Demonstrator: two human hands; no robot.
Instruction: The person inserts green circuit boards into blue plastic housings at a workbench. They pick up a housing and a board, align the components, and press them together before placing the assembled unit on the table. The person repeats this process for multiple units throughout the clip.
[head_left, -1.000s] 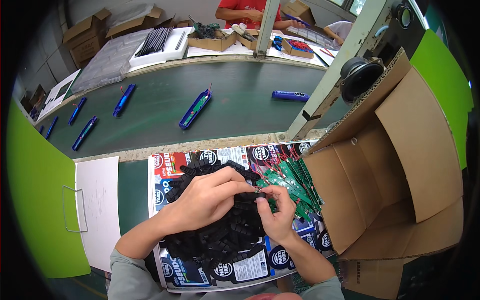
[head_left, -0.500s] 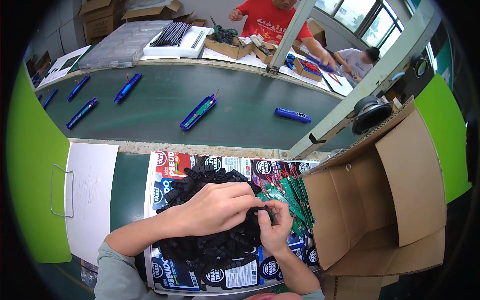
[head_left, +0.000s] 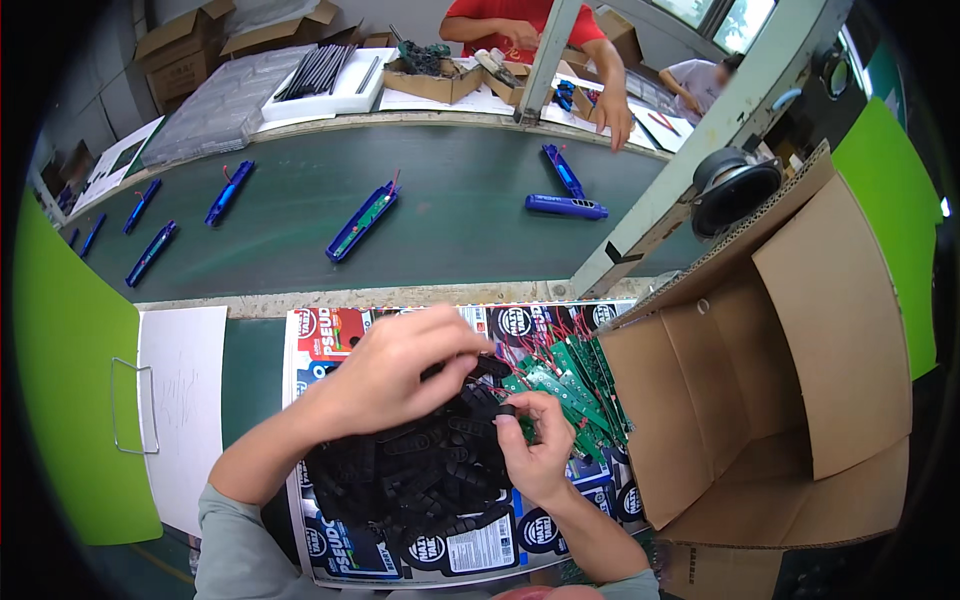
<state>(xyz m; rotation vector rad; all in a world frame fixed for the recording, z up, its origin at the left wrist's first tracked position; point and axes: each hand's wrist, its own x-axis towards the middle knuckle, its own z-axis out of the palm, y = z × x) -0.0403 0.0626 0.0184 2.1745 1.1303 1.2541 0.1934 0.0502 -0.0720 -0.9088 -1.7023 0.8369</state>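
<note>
A heap of small black plastic parts (head_left: 420, 470) lies on a printed sheet (head_left: 475, 555) in front of me. Above its far side is my left hand (head_left: 405, 370), slightly blurred, with curled fingers. An oblong black part (head_left: 490, 366) shows at its fingertips; whether they grip it is unclear. My right hand (head_left: 538, 445) is closed at the right edge of the heap, pinching a small black part (head_left: 507, 410) between thumb and index finger. Beside that hand lie several green circuit boards (head_left: 575, 385) with red wires.
An open cardboard box (head_left: 740, 400) stands on the right below a round speaker (head_left: 735, 190) and a metal post (head_left: 690, 175). Several blue casings (head_left: 362, 222) lie on the green belt (head_left: 270, 255). Across it a person in red (head_left: 510, 30) reaches over. White paper (head_left: 185, 400) lies left.
My hands have come apart: the left moved up and left, the right slightly down. The person across has lowered an arm, and another blue casing lies on the belt. The view has shifted slightly.
</note>
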